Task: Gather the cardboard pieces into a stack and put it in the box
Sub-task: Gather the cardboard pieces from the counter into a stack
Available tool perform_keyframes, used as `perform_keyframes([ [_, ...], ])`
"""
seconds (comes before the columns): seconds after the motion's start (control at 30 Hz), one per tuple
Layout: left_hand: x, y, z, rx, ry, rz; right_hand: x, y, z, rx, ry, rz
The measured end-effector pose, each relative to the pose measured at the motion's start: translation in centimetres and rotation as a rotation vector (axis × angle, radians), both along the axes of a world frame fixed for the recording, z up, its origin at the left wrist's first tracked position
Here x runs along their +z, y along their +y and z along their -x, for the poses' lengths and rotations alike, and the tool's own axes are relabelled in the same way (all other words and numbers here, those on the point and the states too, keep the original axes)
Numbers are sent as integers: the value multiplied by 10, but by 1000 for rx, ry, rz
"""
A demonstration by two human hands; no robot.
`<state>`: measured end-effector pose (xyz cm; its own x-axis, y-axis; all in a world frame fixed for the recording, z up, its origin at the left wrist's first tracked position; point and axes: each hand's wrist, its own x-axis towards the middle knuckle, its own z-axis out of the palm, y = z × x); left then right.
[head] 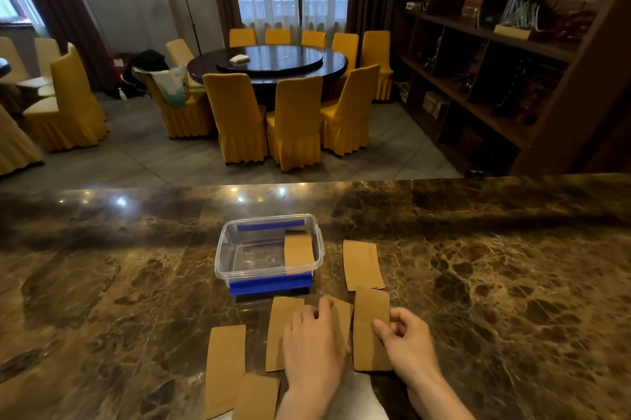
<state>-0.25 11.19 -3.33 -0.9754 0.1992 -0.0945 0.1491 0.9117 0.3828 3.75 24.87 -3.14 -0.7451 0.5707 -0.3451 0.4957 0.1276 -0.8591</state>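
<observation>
left hand (312, 348) flat, fingers spread on two cardboard pieces (285, 330); right hand (408, 341) fingers pinch another piece (370, 327); clear box (269, 250) just beyond on worktop (495, 266)

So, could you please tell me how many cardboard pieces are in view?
7: one in the clear box, one right of it, two under the left hand, one at the right hand, two near-left. More may be hidden.

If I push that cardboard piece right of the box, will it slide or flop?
The cardboard piece lies flat and thin on the glossy marble counter, so it would probably slide easily. It looks stiff enough to hold its shape when lifted. Its flush edges may be hard to pinch.
</observation>
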Motion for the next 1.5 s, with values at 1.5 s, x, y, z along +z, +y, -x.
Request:
perform_keyframes([
  [1.5, 27, -43, 14, 273, -205, -598, 23, -37, 3, 120, 24, 280],
])
